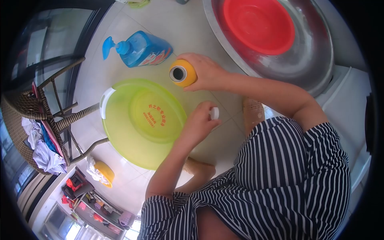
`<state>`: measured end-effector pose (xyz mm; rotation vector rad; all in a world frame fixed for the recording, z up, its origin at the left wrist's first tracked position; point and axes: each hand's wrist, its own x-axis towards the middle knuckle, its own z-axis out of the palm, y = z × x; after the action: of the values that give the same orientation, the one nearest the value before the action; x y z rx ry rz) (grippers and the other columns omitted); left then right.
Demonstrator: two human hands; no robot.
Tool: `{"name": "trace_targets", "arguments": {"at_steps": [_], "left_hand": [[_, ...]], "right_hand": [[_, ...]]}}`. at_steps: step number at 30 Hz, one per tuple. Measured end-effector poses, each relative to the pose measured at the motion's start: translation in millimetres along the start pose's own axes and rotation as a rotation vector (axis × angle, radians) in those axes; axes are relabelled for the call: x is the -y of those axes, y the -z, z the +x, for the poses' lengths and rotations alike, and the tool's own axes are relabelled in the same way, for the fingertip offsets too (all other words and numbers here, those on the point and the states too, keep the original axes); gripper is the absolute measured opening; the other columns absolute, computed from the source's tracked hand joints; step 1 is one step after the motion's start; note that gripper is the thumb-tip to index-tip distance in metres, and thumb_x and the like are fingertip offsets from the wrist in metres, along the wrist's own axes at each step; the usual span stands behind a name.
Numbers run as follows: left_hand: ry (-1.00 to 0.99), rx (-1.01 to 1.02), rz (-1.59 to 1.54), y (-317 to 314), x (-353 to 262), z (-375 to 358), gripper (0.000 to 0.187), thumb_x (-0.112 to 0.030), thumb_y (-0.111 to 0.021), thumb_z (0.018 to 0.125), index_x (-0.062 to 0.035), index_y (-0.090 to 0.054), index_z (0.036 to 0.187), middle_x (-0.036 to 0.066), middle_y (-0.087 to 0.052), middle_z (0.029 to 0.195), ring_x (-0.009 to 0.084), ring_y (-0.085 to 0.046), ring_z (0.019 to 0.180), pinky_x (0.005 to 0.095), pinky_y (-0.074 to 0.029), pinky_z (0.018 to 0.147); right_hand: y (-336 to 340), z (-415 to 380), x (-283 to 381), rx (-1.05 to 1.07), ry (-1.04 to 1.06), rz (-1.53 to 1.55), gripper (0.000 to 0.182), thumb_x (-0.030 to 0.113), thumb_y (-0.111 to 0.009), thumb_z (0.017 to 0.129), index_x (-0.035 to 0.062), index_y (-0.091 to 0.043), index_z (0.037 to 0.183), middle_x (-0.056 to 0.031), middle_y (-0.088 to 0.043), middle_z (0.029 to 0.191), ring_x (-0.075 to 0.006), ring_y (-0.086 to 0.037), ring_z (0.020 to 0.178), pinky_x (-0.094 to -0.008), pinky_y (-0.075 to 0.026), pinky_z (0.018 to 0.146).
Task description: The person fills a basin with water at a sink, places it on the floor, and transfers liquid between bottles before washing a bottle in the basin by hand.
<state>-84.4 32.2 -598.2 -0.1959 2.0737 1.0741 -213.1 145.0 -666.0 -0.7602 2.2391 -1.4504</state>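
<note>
A person in a striped dress crouched over a tiled floor, the right hand wrapped around a small orange bottle held on its side, its dark open mouth turned toward the camera. The left hand was closed narrowly on a small white cap, pinched at the fingertips just below the bottle and apart from it. So the cap was off and the bottle stood open above the far edge of a lime-green basin on the floor. Nothing could be seen leaving the bottle, and the basin, printed with orange lettering at its centre, looked dry and bare, so by appearances only the opening was done and whatever the bottle held remained inside. A blue pump bottle lay tipped over on the tiles beyond the green basin, near but not touching it. A red basin sat inside a large steel basin to the right, behind the right forearm. A wicker chair heaped with clothes stood to the left, one leg close to the green basin's rim, and a yellow object with a crumpled cloth lay on the floor below it. Nothing lay between the hands and the green basin.
</note>
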Motion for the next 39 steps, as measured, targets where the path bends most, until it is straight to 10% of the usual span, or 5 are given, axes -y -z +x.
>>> {"name": "trace_targets", "arguments": {"at_steps": [8,12,16,18,39], "left_hand": [[-0.04,-0.322,0.266,-48.5,34.5,56.1,0.046,-0.009,-0.072,0.082,-0.0007,-0.06,0.126,0.024,-0.058,0.131,0.0456,-0.061,0.109,0.0462,-0.051,0.091],[0.211,-0.034,-0.245,41.7,-21.5,-10.5,0.025,-0.023,-0.063,0.094,0.0003,-0.072,0.099,0.01,-0.071,0.082,0.0214,-0.071,0.079,0.0303,-0.055,0.068],[-0.064,-0.894,-0.478,119.4,-11.3,-16.4,0.023,-0.024,-0.066,0.096,-0.0034,-0.068,0.106,0.006,-0.069,0.09,0.0122,-0.068,0.081,0.0244,-0.052,0.063],[-0.246,-1.187,-0.265,153.9,-1.1,11.1,0.046,-0.018,-0.071,0.091,0.0015,-0.058,0.131,0.012,-0.066,0.116,0.0216,-0.064,0.109,0.0334,-0.05,0.096],[-0.733,-1.055,-0.516,220.8,-34.6,-6.1,0.04,-0.016,-0.079,0.088,-0.0009,-0.061,0.121,0.013,-0.067,0.124,0.0147,-0.061,0.113,0.0291,-0.044,0.103]], "right_hand": [[-1.0,-4.0,-5.2,0.039,-0.031,0.141,0.093,0.022,-0.088,0.069,0.013,-0.038,0.146,-0.0134,-0.044,0.147,-0.032,-0.043,0.137,-0.0418,-0.037,0.114],[-14.0,-11.4,-29.6,-0.004,-0.072,0.22,0.097,0.018,-0.088,0.067,0.0124,-0.035,0.148,-0.0147,-0.046,0.145,-0.0333,-0.045,0.135,-0.0426,-0.037,0.114],[-28.5,-11.6,-41.3,-0.039,-0.065,0.219,0.099,0.017,-0.088,0.067,0.0118,-0.034,0.149,-0.015,-0.046,0.145,-0.0337,-0.044,0.136,-0.0418,-0.038,0.113],[-30.5,-10.7,-42.9,-0.076,-0.015,0.203,0.095,0.017,-0.088,0.068,0.0113,-0.036,0.146,-0.0153,-0.047,0.143,-0.0341,-0.045,0.134,-0.0419,-0.038,0.113],[34.5,5.3,36.3,0.002,-0.043,0.144,0.094,0.025,-0.089,0.067,0.0027,-0.037,0.143,-0.0174,-0.048,0.133,-0.0326,-0.052,0.124,-0.0405,-0.042,0.106]]}}
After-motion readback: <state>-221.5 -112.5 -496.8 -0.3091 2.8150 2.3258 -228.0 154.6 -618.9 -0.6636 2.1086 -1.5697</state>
